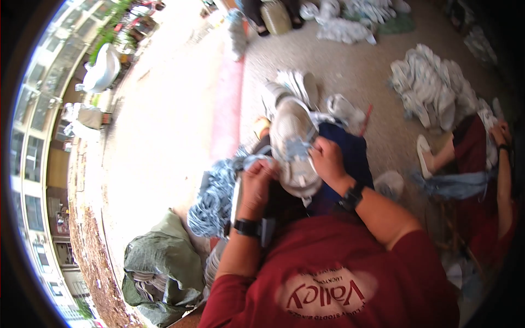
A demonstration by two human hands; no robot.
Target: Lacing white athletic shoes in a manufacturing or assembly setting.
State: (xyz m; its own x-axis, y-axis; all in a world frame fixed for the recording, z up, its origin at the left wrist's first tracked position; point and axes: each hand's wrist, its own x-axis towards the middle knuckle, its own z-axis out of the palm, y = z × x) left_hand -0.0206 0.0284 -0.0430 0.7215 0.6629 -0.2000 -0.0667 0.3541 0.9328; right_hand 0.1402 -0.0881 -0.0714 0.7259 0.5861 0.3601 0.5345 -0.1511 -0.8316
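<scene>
In the middle of the frame, one pale shoe (299,174) with light-blue lacing (297,148) lies between two bare hands. The left hand (259,176), fingers drawn together, pinches a light-blue strand (251,159) beside the shoe; the right hand (328,161) pinches the lacing at the shoe's right edge. Two black bands, one per wrist. Just left sits one heap of light-blue laces (210,205). At lower left, one green sack (169,240) gapes open on pale curved pieces (150,284). Above the shoe stands a stack of pale shoes (301,85); at upper right, one large pale pile (429,90). At top centre, one yellowish container (276,17), possibly a tub, its contents too small to tell. One co-worker's hands (500,132) show at far right.
</scene>
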